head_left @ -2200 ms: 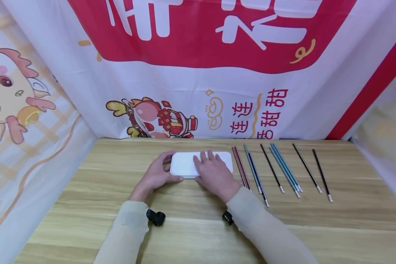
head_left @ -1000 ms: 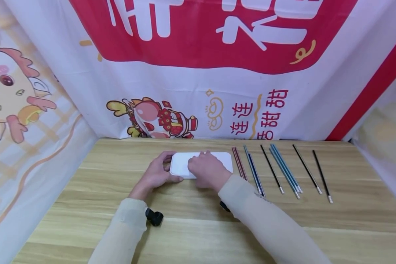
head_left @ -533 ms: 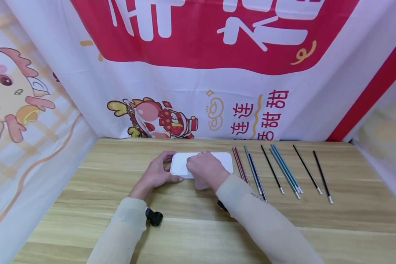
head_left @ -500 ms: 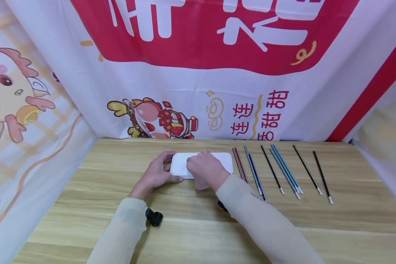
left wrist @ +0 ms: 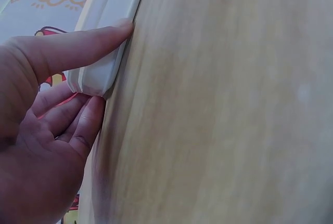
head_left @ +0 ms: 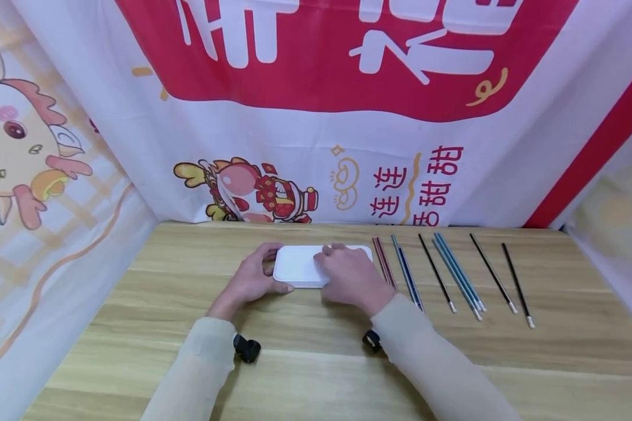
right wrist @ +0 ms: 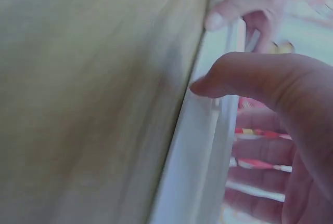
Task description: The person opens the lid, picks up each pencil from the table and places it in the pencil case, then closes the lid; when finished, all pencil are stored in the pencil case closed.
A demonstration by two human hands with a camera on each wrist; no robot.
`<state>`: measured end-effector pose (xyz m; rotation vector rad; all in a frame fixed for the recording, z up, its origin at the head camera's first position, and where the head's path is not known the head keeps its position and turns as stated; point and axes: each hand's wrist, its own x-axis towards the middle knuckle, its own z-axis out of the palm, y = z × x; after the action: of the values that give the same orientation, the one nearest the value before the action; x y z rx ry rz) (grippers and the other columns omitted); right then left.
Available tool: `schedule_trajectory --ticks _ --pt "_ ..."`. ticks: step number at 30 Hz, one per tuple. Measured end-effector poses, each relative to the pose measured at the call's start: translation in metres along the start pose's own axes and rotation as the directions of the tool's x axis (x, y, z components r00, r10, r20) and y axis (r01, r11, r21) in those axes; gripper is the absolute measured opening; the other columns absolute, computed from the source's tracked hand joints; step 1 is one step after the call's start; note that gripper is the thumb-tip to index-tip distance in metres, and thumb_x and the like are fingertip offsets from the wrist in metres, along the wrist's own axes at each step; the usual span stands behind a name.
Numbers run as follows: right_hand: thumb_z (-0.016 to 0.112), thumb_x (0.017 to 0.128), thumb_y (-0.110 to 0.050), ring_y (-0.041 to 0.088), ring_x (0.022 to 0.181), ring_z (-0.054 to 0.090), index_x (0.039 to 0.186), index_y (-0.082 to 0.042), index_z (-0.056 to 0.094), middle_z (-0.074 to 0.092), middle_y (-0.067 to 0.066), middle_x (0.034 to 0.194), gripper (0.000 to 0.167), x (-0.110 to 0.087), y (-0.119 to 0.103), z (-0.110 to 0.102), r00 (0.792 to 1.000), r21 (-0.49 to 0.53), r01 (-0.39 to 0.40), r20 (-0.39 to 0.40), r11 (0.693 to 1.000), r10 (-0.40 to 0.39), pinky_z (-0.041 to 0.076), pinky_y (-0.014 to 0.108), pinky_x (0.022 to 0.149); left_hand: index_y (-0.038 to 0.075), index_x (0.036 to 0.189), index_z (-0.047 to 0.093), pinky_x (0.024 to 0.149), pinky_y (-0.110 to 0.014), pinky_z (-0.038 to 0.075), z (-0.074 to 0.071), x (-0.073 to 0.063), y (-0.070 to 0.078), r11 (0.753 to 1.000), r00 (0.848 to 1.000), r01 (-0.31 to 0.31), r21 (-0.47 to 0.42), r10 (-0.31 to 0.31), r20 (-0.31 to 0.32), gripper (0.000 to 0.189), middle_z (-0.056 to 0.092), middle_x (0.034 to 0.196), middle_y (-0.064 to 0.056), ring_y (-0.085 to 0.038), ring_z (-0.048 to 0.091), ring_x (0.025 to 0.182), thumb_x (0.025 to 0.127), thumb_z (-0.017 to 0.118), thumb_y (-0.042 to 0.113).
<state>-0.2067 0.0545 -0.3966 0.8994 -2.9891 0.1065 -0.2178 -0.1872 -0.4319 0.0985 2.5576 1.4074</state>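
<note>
printed cloth (head_left: pixel 347 128) backs the station, white with a red panel and cartoon figures, hanging in soft creases behind a wood-grain table (head_left: pixel 311 374) with a pale, streaked finish. on the table, near its back edge, lies a white box (head_left: pixel 297 263): oblong, flat-topped, round-cornered, apparently smooth plastic, with a lengthwise ridge or seam along its side. left hand (head_left: pixel 253 278) grips the left end, thumb on the near wall and fingers about the end, presumably to stop the box sliding. right hand (head_left: pixel 350 275) lies across the right part of the top, thumb at the near wall; whether it grasps or merely presses cannot be told, the wrist view being blurred. its spread would suit steadying the box from above. to the right lie slim, straight pencils, slanting roughly alike: red pencils (head_left: pixel 384 263) just beside the box, then blue pencils (head_left: pixel 456 272) and black pencils (head_left: pixel 517 283), several with white near ends. their spacing probably keeps each within easy reach.
</note>
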Motion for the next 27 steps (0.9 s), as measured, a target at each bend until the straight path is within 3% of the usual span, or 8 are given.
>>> schedule_trajectory --ticks 3,5,10,15,22,27 --pt "0.084 0.085 -0.023 0.034 0.151 0.053 0.142 -0.018 0.07 0.063 0.008 0.156 0.059 -0.018 0.012 0.004 0.998 0.16 -0.056 -0.02 0.985 0.06 0.047 0.057 0.122 0.014 0.159 0.045 0.124 -0.053 0.047 0.001 0.001 0.0 1.0 1.0 0.004 0.002 -0.004 -0.001 0.094 0.044 0.168 -0.017 -0.039 0.047 0.153 0.08 0.096 0.01" --pt "0.084 0.087 -0.02 0.036 0.156 0.047 0.143 -0.017 0.07 0.06 0.01 0.158 0.057 -0.028 0.019 0.007 0.995 0.239 -0.071 -0.049 0.968 0.085 0.036 0.059 0.13 0.015 0.159 0.045 0.125 -0.053 0.045 0.002 0.001 0.001 1.0 1.0 0.009 0.007 -0.009 0.002 0.094 0.044 0.168 -0.016 -0.038 0.046 0.154 0.08 0.096 0.011" --pt "0.085 0.087 -0.011 0.036 0.154 0.049 0.136 -0.016 0.075 0.063 0.01 0.156 0.05 -0.044 0.038 0.013 0.981 0.393 -0.088 -0.127 0.915 0.148 0.037 0.06 0.129 0.015 0.16 0.045 0.126 -0.054 0.044 0.002 0.001 0.001 1.0 1.0 0.019 0.015 -0.019 0.0 0.095 0.044 0.168 -0.015 -0.037 0.045 0.154 0.08 0.096 0.012" --pt "0.087 0.085 -0.008 0.038 0.156 0.045 0.137 -0.012 0.074 0.057 0.012 0.161 0.054 -0.05 0.053 0.013 0.971 0.544 -0.151 -0.076 0.825 0.228 0.039 0.058 0.128 0.014 0.16 0.044 0.125 -0.055 0.045 0.001 0.0 -0.001 1.0 1.0 0.014 0.006 -0.014 -0.004 0.095 0.044 0.168 -0.016 -0.038 0.046 0.153 0.081 0.096 0.011" --pt "0.093 0.084 -0.012 0.04 0.158 0.042 0.14 -0.01 0.072 0.053 0.012 0.164 0.06 -0.053 0.071 0.023 0.954 0.666 -0.187 -0.051 0.722 0.295 0.035 0.056 0.13 0.015 0.16 0.044 0.125 -0.055 0.044 0.002 0.0 -0.002 1.0 1.0 0.025 -0.01 -0.025 0.001 0.095 0.043 0.168 -0.016 -0.039 0.046 0.154 0.081 0.096 0.012" --pt "0.094 0.084 -0.018 0.034 0.161 0.039 0.144 -0.013 0.069 0.051 0.005 0.167 0.065 -0.052 0.077 0.028 0.944 0.738 -0.218 -0.007 0.639 0.331 0.039 0.051 0.129 0.015 0.16 0.043 0.126 -0.055 0.044 0.0 -0.001 -0.001 1.0 1.0 0.025 -0.016 -0.025 0.0 0.095 0.043 0.169 -0.016 -0.039 0.045 0.154 0.081 0.095 0.011"
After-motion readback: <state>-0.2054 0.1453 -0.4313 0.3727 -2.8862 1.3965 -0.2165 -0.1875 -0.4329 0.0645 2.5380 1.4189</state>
